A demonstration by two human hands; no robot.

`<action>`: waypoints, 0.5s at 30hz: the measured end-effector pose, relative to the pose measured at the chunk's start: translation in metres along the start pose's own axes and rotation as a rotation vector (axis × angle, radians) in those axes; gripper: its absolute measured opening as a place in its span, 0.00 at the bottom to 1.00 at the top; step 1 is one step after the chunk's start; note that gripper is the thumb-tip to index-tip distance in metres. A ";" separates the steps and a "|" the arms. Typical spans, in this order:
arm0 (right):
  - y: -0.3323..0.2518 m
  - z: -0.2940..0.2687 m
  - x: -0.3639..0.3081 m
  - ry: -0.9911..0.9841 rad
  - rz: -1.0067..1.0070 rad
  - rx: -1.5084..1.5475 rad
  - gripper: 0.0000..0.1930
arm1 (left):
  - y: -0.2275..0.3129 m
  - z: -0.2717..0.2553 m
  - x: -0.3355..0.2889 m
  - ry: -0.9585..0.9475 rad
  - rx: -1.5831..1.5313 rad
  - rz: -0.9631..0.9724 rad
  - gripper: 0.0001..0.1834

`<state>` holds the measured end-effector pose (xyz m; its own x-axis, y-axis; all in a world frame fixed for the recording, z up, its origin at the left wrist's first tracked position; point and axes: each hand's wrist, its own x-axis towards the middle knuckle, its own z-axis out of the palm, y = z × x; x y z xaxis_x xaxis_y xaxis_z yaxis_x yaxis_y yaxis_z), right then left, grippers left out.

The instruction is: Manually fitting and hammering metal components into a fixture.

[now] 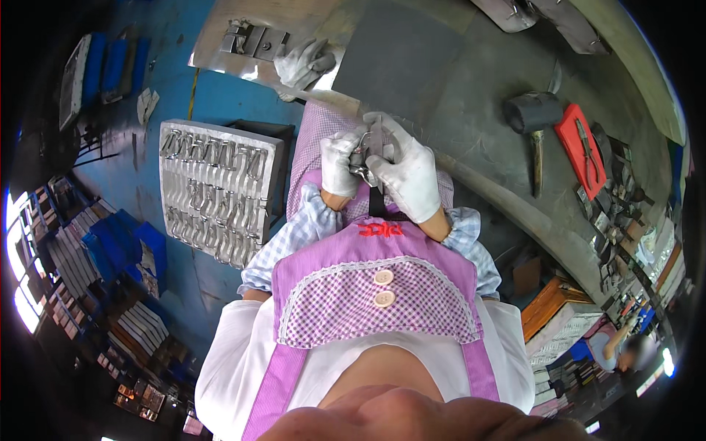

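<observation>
My left hand, in a white glove, is closed on a small shiny curved metal part held over my lap. Fingers and thumb of my white-gloved right hand pinch a flat grey strip against that part. The strip stands roughly lengthwise between the two hands. My fingers cover much of both pieces, so I cannot make out their exact kind. To the left of my left hand stands a pale tray with several shiny bent metal parts in rows.
On the metal worktable lie a black-headed mallet and a red tray with pliers. A white-and-grey glove rests beside a metal fixture ahead. A person is far right.
</observation>
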<state>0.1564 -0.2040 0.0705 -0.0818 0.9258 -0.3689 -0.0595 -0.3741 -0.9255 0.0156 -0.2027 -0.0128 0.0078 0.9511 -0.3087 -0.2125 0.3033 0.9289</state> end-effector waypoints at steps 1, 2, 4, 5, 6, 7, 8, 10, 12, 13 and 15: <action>0.001 0.003 -0.003 0.009 0.001 -0.045 0.30 | 0.002 0.000 -0.002 0.042 -0.005 -0.016 0.15; 0.001 0.007 -0.006 0.012 0.001 -0.090 0.30 | 0.001 -0.003 -0.003 0.058 -0.010 -0.012 0.15; -0.007 0.010 -0.007 -0.014 0.047 -0.186 0.28 | 0.013 -0.005 -0.004 0.044 -0.221 -0.010 0.15; -0.009 0.010 -0.007 -0.015 0.097 -0.279 0.26 | 0.020 0.000 -0.013 0.070 -0.294 -0.069 0.13; -0.002 0.009 0.000 0.122 -0.197 -0.318 0.24 | 0.000 -0.018 -0.006 0.006 0.064 0.097 0.13; 0.021 -0.014 0.025 0.126 -0.373 -0.407 0.23 | 0.008 -0.015 0.005 -0.088 0.302 0.222 0.16; 0.015 -0.020 0.039 0.269 -0.289 -0.311 0.24 | 0.016 -0.013 0.012 -0.026 0.157 -0.114 0.18; 0.021 -0.058 0.058 0.458 -0.239 -1.296 0.27 | 0.029 -0.051 0.005 -0.096 0.114 -0.271 0.17; 0.037 -0.090 0.072 0.444 -0.296 -1.391 0.26 | 0.038 -0.093 -0.009 0.207 -0.002 -0.404 0.18; 0.045 -0.095 0.074 0.474 -0.443 -1.399 0.25 | 0.037 -0.125 -0.024 0.318 -0.115 -0.324 0.19; 0.065 -0.101 0.072 0.469 -0.584 -1.395 0.23 | 0.010 -0.212 -0.051 0.511 0.028 -0.334 0.22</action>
<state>0.2467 -0.1562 -0.0253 -0.0579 0.9510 0.3037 0.9734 0.1213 -0.1944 -0.1937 -0.2600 -0.0309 -0.4014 0.6584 -0.6367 -0.2532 0.5884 0.7679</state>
